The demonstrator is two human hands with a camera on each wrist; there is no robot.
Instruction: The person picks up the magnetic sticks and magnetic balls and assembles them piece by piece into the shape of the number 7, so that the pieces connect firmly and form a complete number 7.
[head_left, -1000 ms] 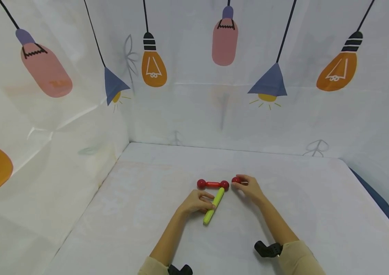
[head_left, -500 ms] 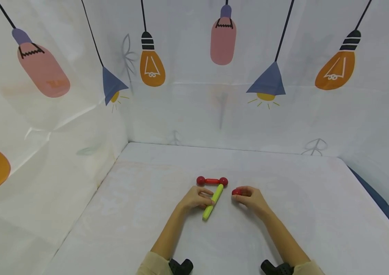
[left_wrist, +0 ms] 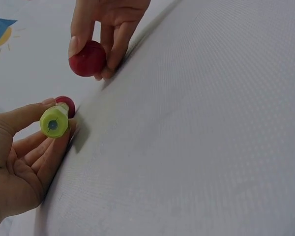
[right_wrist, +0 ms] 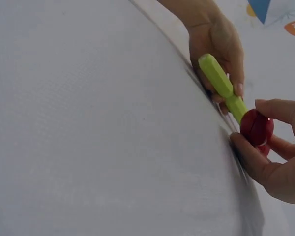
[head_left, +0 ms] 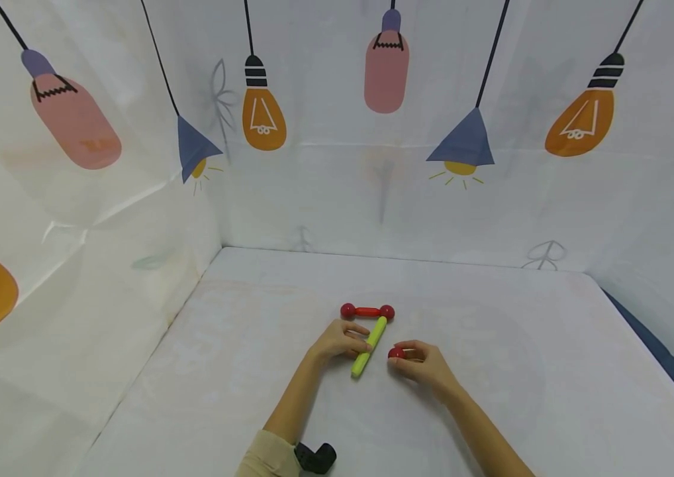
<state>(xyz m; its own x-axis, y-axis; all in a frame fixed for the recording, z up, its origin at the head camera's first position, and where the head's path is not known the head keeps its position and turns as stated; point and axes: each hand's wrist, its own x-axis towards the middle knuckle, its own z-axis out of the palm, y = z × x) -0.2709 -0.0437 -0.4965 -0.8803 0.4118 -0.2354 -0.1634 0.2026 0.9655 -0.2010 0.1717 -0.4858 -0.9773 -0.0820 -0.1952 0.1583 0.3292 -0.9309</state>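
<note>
My left hand (head_left: 336,341) holds a yellow-green stick (head_left: 363,361) between thumb and fingers. The stick's far end meets a red ball (head_left: 387,312). A short red stick (head_left: 367,312) joins that ball to another red ball (head_left: 347,310) on its left. In the left wrist view, the near end of the yellow-green stick (left_wrist: 53,123) shows a small grey core. My right hand (head_left: 426,366) pinches a loose red ball (right_wrist: 256,126), apart from the stick and to the right of its near end. A thin seam crosses this ball in the right wrist view.
Everything lies on a white tabletop (head_left: 253,318). White sheets printed with lamps and bulbs form a back wall (head_left: 337,199) and a left wall (head_left: 104,265) around it. A black wrist device (head_left: 316,458) sits by my left sleeve.
My right hand has brought the loose ball toward me, then slightly left, from beside the joined ball to near the stick's near end. The left hand keeps its grip, almost still.
</note>
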